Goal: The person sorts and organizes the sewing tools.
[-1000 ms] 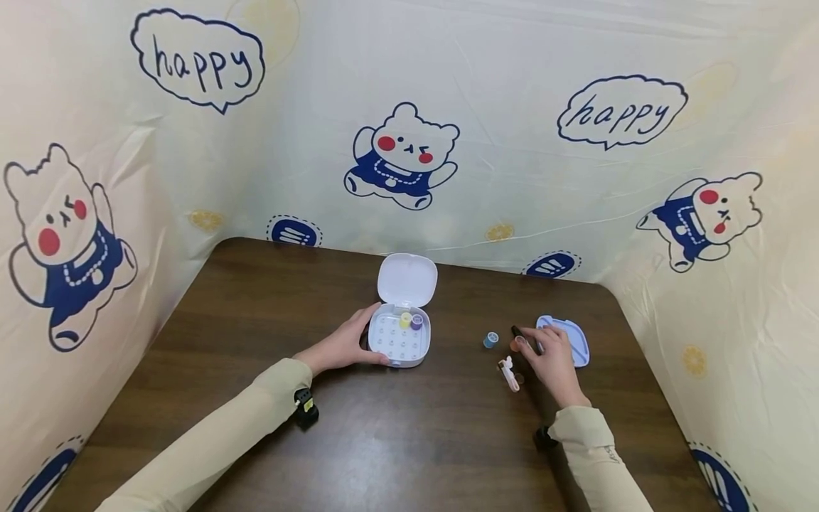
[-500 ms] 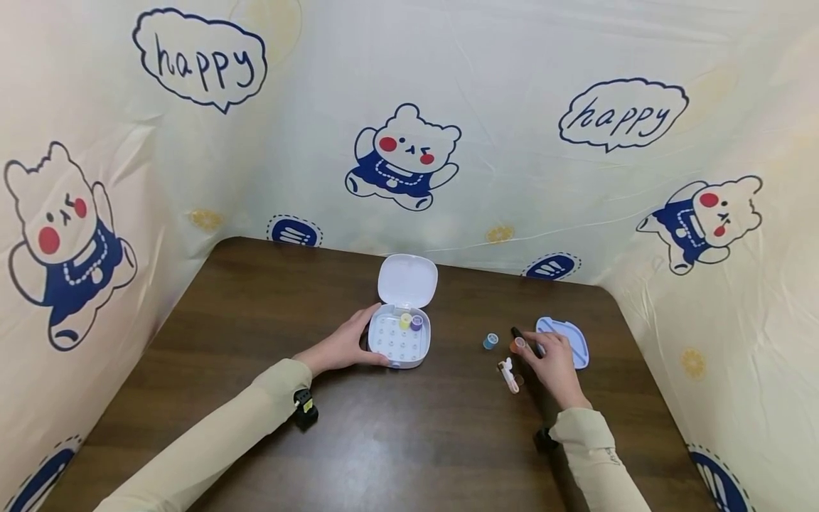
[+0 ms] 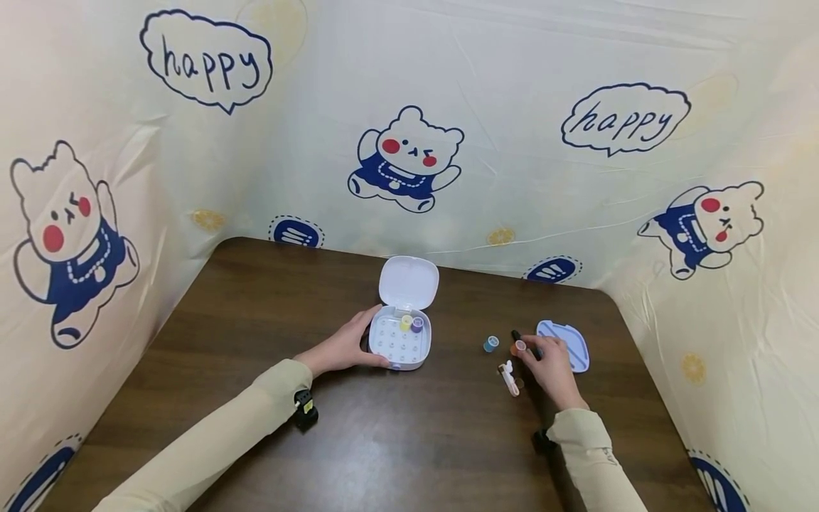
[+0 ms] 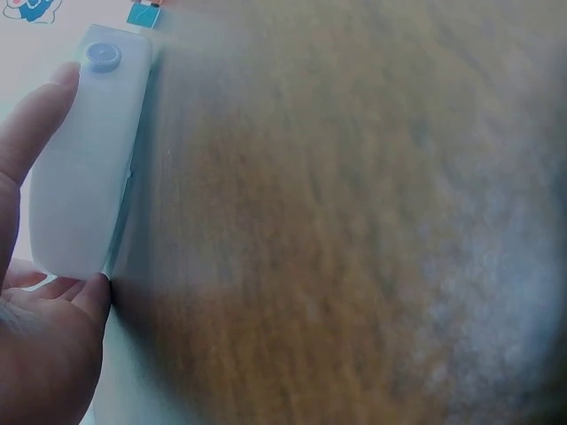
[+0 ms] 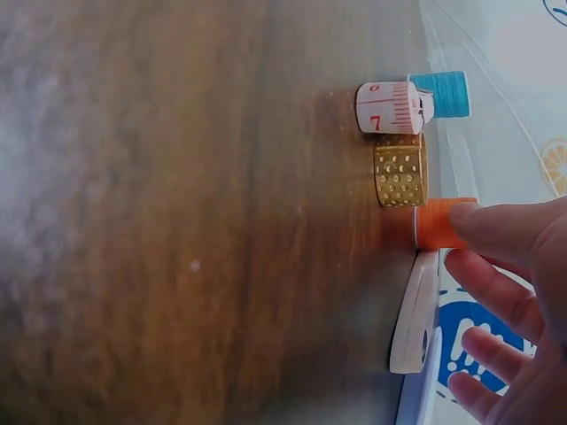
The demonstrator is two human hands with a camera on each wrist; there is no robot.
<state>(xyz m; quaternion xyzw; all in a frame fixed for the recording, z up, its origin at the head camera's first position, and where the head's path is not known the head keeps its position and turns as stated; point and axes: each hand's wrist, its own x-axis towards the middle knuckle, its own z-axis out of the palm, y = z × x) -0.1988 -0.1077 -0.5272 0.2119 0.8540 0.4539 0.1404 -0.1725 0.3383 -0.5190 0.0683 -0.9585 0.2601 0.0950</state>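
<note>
My left hand [image 3: 348, 346] grips a white box [image 4: 84, 177] with its lid [image 3: 409, 283] raised. The thumb lies along the front by the round catch, other fingers round the left side. Inside, a yellow thread spool [image 3: 406, 323] and a purple thread spool [image 3: 417, 325] stand at the back among rows of small pegs. Over on the right, my right hand [image 3: 552, 366] pinches an orange thread spool [image 5: 436, 223], low at the table, between thumb and index finger. The remaining fingers hang loosely curled.
Left of the right hand stands a blue thread spool [image 3: 490, 344]. Closer lie a rolled tape measure [image 5: 385, 108] and a gold dimpled thimble [image 5: 400, 175]. A black-ended item [image 3: 515, 334], a pale rounded piece [image 5: 412, 314] and a light-blue tray [image 3: 578, 346] are beside that hand.
The right thumb and fingers have settled around the orange spool, with only slight movement. The left hand and box stay as they were; the whole view shifts slightly.
</note>
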